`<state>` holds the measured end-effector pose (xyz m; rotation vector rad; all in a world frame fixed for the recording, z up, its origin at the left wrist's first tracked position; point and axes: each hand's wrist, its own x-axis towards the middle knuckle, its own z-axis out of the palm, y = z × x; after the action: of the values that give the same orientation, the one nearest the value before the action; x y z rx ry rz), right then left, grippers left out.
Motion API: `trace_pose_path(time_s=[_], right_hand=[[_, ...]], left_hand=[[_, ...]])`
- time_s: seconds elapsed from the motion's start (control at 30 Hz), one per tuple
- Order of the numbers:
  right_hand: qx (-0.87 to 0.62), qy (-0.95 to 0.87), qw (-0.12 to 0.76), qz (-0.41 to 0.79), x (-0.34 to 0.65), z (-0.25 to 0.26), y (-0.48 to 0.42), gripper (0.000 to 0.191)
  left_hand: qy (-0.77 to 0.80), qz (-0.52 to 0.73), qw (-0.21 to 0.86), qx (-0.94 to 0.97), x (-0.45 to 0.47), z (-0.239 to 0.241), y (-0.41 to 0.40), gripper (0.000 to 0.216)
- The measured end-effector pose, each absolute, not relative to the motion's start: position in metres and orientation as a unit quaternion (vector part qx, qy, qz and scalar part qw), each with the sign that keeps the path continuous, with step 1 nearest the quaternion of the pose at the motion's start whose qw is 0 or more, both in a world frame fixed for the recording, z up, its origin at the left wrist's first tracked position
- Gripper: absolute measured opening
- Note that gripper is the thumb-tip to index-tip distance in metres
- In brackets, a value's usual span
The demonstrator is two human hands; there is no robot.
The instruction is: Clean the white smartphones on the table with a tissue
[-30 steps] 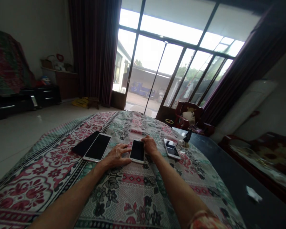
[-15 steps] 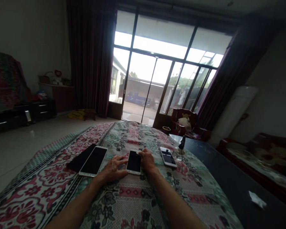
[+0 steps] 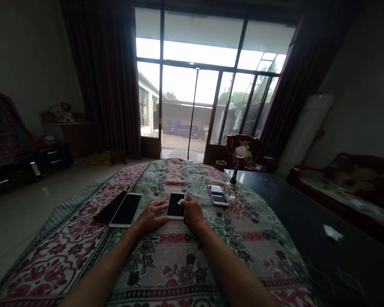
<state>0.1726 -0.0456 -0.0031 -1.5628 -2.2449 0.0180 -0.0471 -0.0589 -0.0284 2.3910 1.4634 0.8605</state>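
Note:
A white-framed smartphone [image 3: 174, 209] with a dark screen lies flat on the patterned cloth in the middle. My left hand [image 3: 152, 216] holds it at its left edge, thumb near the lower corner and fingers higher up. Over the right side of the screen, my right hand [image 3: 193, 212] is closed on a small white tissue [image 3: 181, 201], which touches the glass. Left of my hands, a larger white-framed phone [image 3: 126, 209] rests partly over a flat black thing [image 3: 109, 208]. Another white phone [image 3: 218, 195] lies to the right.
A clear bottle with a black top [image 3: 232, 186] stands beside the right phone. The flowered tablecloth [image 3: 185, 260] covers the table. On the dark surface [image 3: 294, 221] at right lies a crumpled white tissue [image 3: 333, 233]. Beyond are a wooden chair [image 3: 243, 150] and glass doors [image 3: 192, 111].
My right hand has shifted inward over the phone screen, and the white tissue shows more clearly. My left hand stays at the phone's left edge. The camera view has tilted and shifted.

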Motion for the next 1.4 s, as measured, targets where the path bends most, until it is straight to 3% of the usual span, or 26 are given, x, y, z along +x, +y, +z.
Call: trace_pose_path(time_s=[0.57, 0.83, 1.4], right_hand=[[-0.533, -0.807, 0.254, 0.016, 0.178, -0.01, -0.082, 0.033], [-0.509, -0.806, 0.301, 0.015, 0.18, -0.015, -0.085, 0.03], [-0.492, -0.831, 0.258, 0.013, 0.174, -0.002, -0.094, 0.027]], left_hand=[[0.507, 0.327, 0.167, 0.78, -0.048, -0.035, -0.053, 0.054], [0.501, 0.329, 0.149, 0.786, -0.048, -0.034, -0.057, 0.049], [0.507, 0.322, 0.135, 0.788, -0.046, -0.031, -0.062, 0.046]])
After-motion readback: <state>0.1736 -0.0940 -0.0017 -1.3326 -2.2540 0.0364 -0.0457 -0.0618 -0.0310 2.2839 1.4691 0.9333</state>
